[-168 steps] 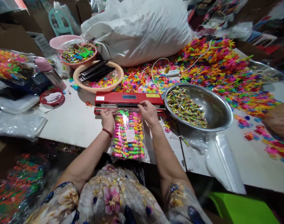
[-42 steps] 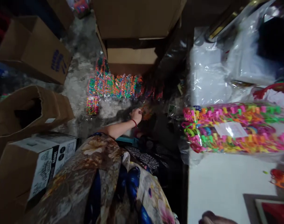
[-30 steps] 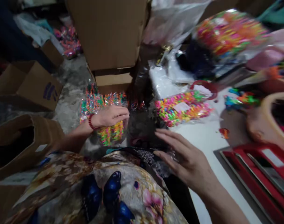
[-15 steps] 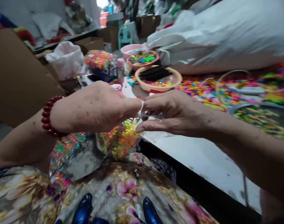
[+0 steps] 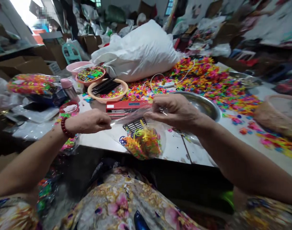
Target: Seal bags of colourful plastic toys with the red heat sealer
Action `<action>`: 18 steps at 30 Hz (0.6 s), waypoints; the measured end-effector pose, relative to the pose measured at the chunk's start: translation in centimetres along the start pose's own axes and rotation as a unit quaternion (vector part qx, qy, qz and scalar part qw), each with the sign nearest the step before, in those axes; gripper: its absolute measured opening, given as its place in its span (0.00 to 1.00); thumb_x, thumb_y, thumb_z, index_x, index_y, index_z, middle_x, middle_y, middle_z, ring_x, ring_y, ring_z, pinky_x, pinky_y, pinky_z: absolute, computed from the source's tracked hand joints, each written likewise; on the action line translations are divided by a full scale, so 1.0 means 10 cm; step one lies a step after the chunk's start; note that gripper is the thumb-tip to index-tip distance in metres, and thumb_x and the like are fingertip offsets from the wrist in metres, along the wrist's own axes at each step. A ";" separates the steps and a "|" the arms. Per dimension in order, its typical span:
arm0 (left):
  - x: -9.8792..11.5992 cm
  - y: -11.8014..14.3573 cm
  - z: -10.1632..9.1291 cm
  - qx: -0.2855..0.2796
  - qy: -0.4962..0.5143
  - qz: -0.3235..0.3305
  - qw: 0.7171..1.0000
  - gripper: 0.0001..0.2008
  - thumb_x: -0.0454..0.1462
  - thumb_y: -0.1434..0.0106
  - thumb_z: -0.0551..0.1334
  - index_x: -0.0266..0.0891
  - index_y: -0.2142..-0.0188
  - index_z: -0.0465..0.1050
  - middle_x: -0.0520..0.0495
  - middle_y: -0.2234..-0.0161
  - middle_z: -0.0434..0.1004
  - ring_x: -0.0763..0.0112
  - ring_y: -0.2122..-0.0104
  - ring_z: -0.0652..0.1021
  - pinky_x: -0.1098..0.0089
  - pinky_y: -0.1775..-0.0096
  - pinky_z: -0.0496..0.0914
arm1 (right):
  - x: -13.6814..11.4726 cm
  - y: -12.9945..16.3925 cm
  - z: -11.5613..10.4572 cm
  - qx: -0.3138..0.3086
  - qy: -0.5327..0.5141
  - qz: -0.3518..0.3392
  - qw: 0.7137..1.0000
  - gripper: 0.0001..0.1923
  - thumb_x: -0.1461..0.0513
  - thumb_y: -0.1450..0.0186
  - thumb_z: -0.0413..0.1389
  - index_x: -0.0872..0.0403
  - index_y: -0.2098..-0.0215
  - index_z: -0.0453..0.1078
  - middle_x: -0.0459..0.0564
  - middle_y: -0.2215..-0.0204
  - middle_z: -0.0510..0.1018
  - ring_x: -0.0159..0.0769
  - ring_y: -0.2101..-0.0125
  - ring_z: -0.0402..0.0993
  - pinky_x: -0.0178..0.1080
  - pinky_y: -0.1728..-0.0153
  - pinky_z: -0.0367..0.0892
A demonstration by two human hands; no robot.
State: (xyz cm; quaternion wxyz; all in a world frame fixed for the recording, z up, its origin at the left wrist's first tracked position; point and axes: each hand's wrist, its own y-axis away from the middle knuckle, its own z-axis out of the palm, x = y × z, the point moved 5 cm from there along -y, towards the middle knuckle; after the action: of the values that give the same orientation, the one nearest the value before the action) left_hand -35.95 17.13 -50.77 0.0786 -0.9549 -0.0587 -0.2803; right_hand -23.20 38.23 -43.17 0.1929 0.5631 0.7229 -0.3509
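Observation:
Both hands stretch a clear plastic bag [image 5: 143,147] between them, over the front edge of the table. Small yellow, orange and other coloured plastic pieces fill its bottom. My left hand [image 5: 95,121], below a dark red bead bracelet, is closed on one upper corner. On the other side, my right hand [image 5: 173,110] pinches the bag's upper edge between thumb and fingers. A black slotted grid [image 5: 135,124] shows at the bag's upper part; I cannot tell if it is inside or behind. Just beyond the hands is a red device with a small display [image 5: 126,105].
A steel bowl [image 5: 214,107] stands behind my right hand. Loose coloured pieces [image 5: 208,76] are heaped across the table, beside a large white sack [image 5: 141,51]. An orange basin [image 5: 124,92] holds black strips. A pink-capped bottle [image 5: 70,91] stands at left.
My view has swung to the right. The hands were close together at the bag's top; now they are spread apart with the bag pulled taut between them.

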 end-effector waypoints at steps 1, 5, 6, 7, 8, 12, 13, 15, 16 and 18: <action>-0.02 -0.01 -0.02 0.093 0.006 -0.002 0.996 0.13 0.44 0.36 0.64 0.42 0.75 0.74 0.50 0.74 0.74 0.70 0.73 0.73 0.69 0.66 0.65 | 0.06 0.04 -0.06 0.022 0.001 0.010 1.000 0.22 0.53 0.39 0.66 0.54 0.81 0.65 0.41 0.82 0.64 0.27 0.78 0.55 0.34 0.75 0.51; -0.21 0.03 0.13 0.456 0.180 -0.019 0.871 0.16 0.48 0.46 0.73 0.44 0.65 0.73 0.47 0.51 0.73 0.61 0.49 0.73 0.59 0.44 0.67 | 0.25 0.16 -0.17 0.069 0.001 0.033 0.997 0.22 0.51 0.39 0.65 0.54 0.81 0.63 0.41 0.81 0.63 0.28 0.77 0.55 0.34 0.75 0.51; -0.30 -0.02 0.27 0.470 0.268 -0.022 0.841 0.22 0.50 0.49 0.75 0.47 0.59 0.73 0.47 0.45 0.70 0.59 0.44 0.71 0.58 0.42 0.66 | 0.29 0.17 -0.16 0.071 -0.004 0.037 0.997 0.23 0.51 0.39 0.65 0.54 0.80 0.62 0.41 0.81 0.63 0.28 0.77 0.55 0.34 0.74 0.52; -0.38 -0.12 0.43 0.450 0.360 -0.027 0.817 0.29 0.53 0.51 0.75 0.49 0.53 0.72 0.47 0.41 0.68 0.58 0.41 0.69 0.57 0.42 0.67 | 0.33 0.18 -0.15 0.075 -0.011 0.041 0.996 0.23 0.51 0.39 0.65 0.54 0.80 0.62 0.41 0.81 0.63 0.27 0.77 0.55 0.34 0.74 0.52; -0.44 -0.22 0.60 0.410 0.442 -0.036 0.797 0.35 0.56 0.52 0.74 0.50 0.48 0.70 0.45 0.39 0.67 0.56 0.40 0.69 0.56 0.42 0.68 | 0.36 0.17 -0.14 0.082 -0.018 0.043 0.996 0.23 0.51 0.39 0.65 0.54 0.80 0.62 0.41 0.80 0.62 0.27 0.76 0.55 0.34 0.74 0.52; -0.42 -0.55 1.00 0.228 0.589 -0.070 0.772 0.31 0.56 0.46 0.69 0.41 0.48 0.77 0.38 0.43 0.74 0.49 0.41 0.72 0.53 0.41 0.67 | 0.50 0.15 -0.13 0.114 -0.048 0.057 0.991 0.24 0.49 0.40 0.66 0.54 0.79 0.62 0.41 0.79 0.63 0.28 0.75 0.57 0.33 0.72 0.57; -0.38 -0.58 1.03 0.215 0.590 -0.083 0.774 0.26 0.53 0.44 0.69 0.39 0.52 0.80 0.38 0.46 0.77 0.49 0.42 0.73 0.54 0.41 0.67 | 0.55 0.16 -0.14 0.129 -0.054 0.063 0.988 0.23 0.49 0.40 0.66 0.54 0.78 0.63 0.41 0.78 0.65 0.28 0.74 0.60 0.33 0.70 0.59; -0.34 -0.62 1.04 0.241 0.583 -0.110 0.768 0.17 0.48 0.43 0.70 0.38 0.61 0.83 0.40 0.54 0.82 0.51 0.47 0.77 0.55 0.42 0.68 | 0.69 0.21 -0.17 0.182 -0.058 0.077 0.979 0.20 0.48 0.43 0.68 0.54 0.70 0.70 0.45 0.70 0.72 0.33 0.68 0.68 0.36 0.62 0.66; -0.34 -0.63 1.03 0.273 0.583 -0.119 0.756 0.15 0.47 0.43 0.70 0.38 0.63 0.83 0.40 0.57 0.83 0.53 0.49 0.78 0.56 0.44 0.70 | 0.77 0.25 -0.17 0.213 -0.059 0.089 0.971 0.22 0.48 0.46 0.70 0.53 0.63 0.73 0.48 0.63 0.75 0.37 0.61 0.71 0.39 0.56 0.68; -0.35 -0.67 1.03 0.335 0.592 -0.122 0.723 0.14 0.46 0.43 0.71 0.38 0.65 0.82 0.42 0.61 0.84 0.58 0.56 0.81 0.60 0.48 0.73 | 0.97 0.36 -0.10 0.244 -0.085 0.128 0.958 0.40 0.50 0.52 0.74 0.50 0.44 0.70 0.53 0.47 0.73 0.45 0.47 0.69 0.44 0.45 0.66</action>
State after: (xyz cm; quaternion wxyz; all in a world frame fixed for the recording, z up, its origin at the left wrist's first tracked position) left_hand -34.48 25.35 -60.40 0.3771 -0.4906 -0.2063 -0.7580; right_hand -22.47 45.97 -50.10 0.1536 0.6487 0.5186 -0.5353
